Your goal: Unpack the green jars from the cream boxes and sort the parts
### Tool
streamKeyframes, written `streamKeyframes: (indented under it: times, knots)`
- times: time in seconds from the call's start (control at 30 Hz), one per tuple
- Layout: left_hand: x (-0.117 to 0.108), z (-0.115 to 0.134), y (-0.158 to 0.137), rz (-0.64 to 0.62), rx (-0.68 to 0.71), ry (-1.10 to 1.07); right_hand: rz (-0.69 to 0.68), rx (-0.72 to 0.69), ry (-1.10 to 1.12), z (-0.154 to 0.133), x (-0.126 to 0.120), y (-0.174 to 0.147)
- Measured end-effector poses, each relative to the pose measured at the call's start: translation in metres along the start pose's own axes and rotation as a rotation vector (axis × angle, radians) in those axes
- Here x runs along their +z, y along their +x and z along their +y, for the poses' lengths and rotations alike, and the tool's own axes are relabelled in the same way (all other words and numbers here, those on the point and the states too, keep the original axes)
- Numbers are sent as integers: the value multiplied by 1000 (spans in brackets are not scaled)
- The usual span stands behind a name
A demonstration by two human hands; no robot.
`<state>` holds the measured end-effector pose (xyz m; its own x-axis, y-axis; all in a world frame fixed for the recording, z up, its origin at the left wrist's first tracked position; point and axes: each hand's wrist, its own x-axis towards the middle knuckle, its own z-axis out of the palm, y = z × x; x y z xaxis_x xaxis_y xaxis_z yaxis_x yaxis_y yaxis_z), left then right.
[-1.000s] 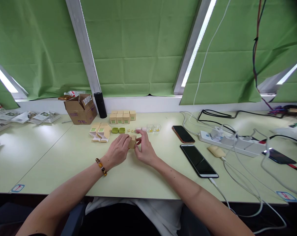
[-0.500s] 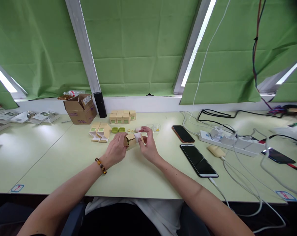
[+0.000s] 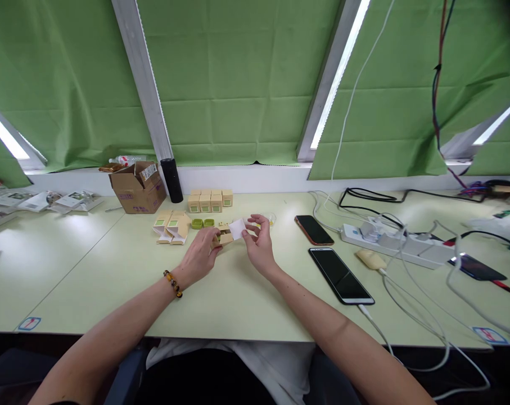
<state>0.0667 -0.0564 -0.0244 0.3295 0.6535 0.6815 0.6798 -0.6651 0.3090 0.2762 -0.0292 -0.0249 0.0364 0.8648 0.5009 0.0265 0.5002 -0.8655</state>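
Note:
My left hand [image 3: 199, 254] is closed around the near end of a small tan cardboard box [image 3: 226, 238], which lies open just above the table. The thumb and fingers of my right hand [image 3: 260, 244] pinch the edge of a white square flap [image 3: 237, 229] at the box's right end. Whether the flap is joined to the box or loose, I cannot tell. Behind the box are two small green trays [image 3: 203, 223] and some tiny yellow pieces [image 3: 223, 224]. A clear plastic piece [image 3: 272, 218] shows partly behind my right hand.
Open tan boxes [image 3: 172, 228] stand at the left, and several closed ones [image 3: 210, 201] line up behind. A brown carton [image 3: 137, 188] and a black cylinder [image 3: 171, 180] are near the wall. Two phones [image 3: 342, 277], a power strip [image 3: 392, 246] and cables lie at the right.
My right hand has shifted slightly right with the white flap, which now shows broader and flatter. My left hand keeps its hold on the box, which is turned a little.

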Motion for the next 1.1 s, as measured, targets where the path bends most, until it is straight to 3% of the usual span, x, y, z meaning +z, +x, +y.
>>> streamKeyframes:
  times: [0.2,0.33,0.47,0.67,0.87,1.1]
  knots:
    - [-2,6,2,-12,-38,-12,82,-384,-360,-4,-8,2]
    - [-1,3,0,-20,-28,2,-10,-521,-516,-1,-10,2]
    - [1,0,-1,-14,-32,21,-100,-550,-554,3,-9,0]
    - [3,-3,0,19,-74,13,-92,-577,-532,0,-13,0]
    - [2,-6,0,28,-98,18,-215,-644,-571,3,-11,-4]
    - [-1,0,2,34,15,100,-83,-604,-518,-8,-10,-8]
